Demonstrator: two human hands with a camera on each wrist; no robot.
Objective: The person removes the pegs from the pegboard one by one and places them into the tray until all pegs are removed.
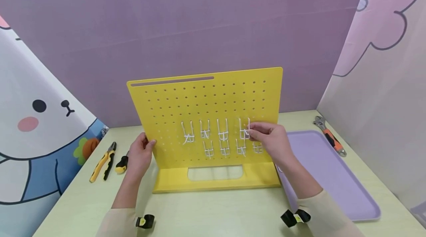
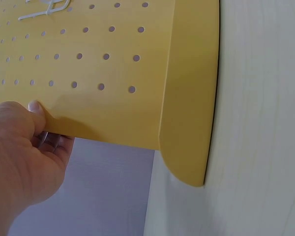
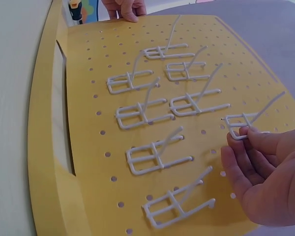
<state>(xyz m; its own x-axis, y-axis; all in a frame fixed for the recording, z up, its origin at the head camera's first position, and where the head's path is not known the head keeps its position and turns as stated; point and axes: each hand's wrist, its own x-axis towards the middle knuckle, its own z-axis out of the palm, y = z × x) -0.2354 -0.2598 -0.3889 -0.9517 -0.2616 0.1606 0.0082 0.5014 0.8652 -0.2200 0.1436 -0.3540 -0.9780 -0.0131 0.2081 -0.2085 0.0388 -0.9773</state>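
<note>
A yellow pegboard (image 1: 233,75) stands upright on its base, leaning back slightly. My left hand (image 1: 139,157) grips its left edge, the thumb on the front face and the other fingers behind, as the left wrist view shows. With thumb and fingertips my right hand (image 1: 274,141) pinches a white wire hook (image 3: 229,127) against the board, at the right end of the upper row. Several similar white hooks (image 3: 130,160) hang in two rows across the middle and lower right of the board, each with a prong sticking outward.
Pliers with yellow and black handles (image 1: 99,165) and a yellow-black handled tool (image 1: 121,166) lie on the table to the left. At the right are a purple tray (image 1: 327,174), partly behind my right forearm, and an adjustable wrench (image 1: 330,136) near the side wall.
</note>
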